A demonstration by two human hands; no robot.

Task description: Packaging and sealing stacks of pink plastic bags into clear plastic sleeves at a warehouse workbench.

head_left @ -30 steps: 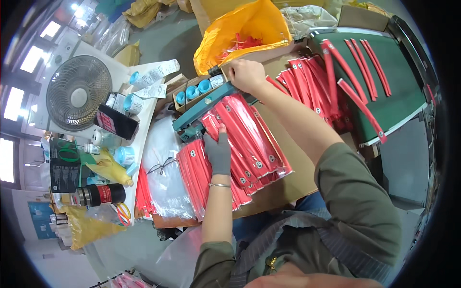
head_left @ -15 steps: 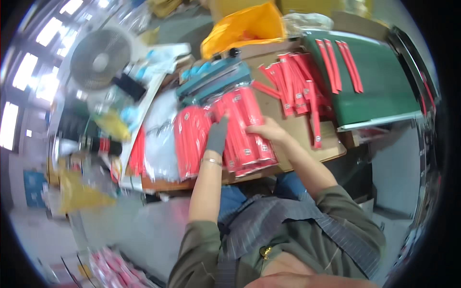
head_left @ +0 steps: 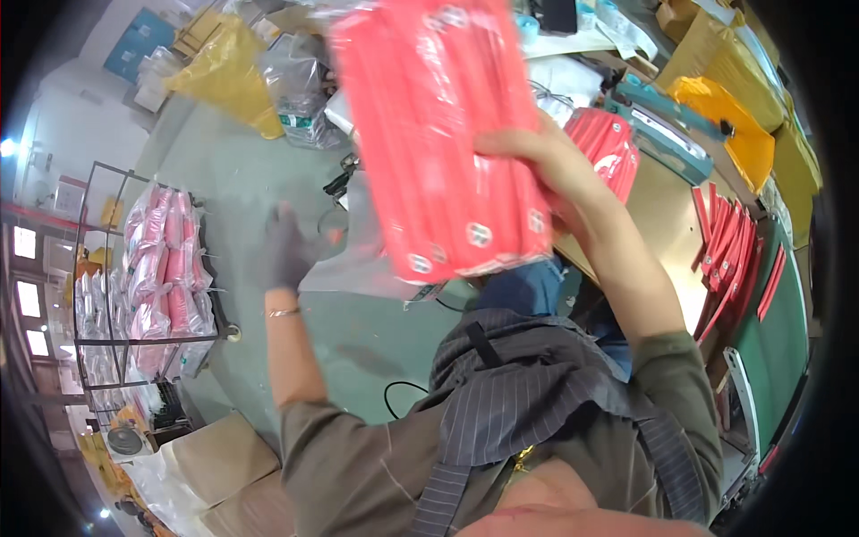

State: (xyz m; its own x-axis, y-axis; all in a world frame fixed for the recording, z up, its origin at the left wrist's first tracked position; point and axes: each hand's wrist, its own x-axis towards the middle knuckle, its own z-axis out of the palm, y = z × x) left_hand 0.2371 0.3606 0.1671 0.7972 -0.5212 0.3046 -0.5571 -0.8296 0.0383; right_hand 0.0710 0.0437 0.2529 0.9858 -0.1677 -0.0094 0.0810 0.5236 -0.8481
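My right hand (head_left: 546,166) grips a large clear-wrapped pack of red paper sleeves (head_left: 447,152) by its right edge, thumb across the front. The pack is held up in front of me, tilted, with small round white marks along its lower end. My left hand (head_left: 291,251), in a grey glove, reaches out over the floor to the left. It is blurred, but its fingers look apart and nothing shows in them. Beside it a translucent plastic bag (head_left: 362,268) hangs, partly hidden behind the pack. Another red wrapped pack (head_left: 617,148) lies on the table behind my right hand.
A wire rack cart (head_left: 148,340) with bagged pink-red packs (head_left: 165,268) stands at left, cardboard boxes (head_left: 219,465) below it. Loose red sleeves (head_left: 729,255) lie on the table by a green conveyor belt (head_left: 774,345). A teal sealing machine (head_left: 667,134) sits at the back right.
I have turned left, away from the table. My right hand has lifted a red pack off the table; my left hand has let go and swung out left.
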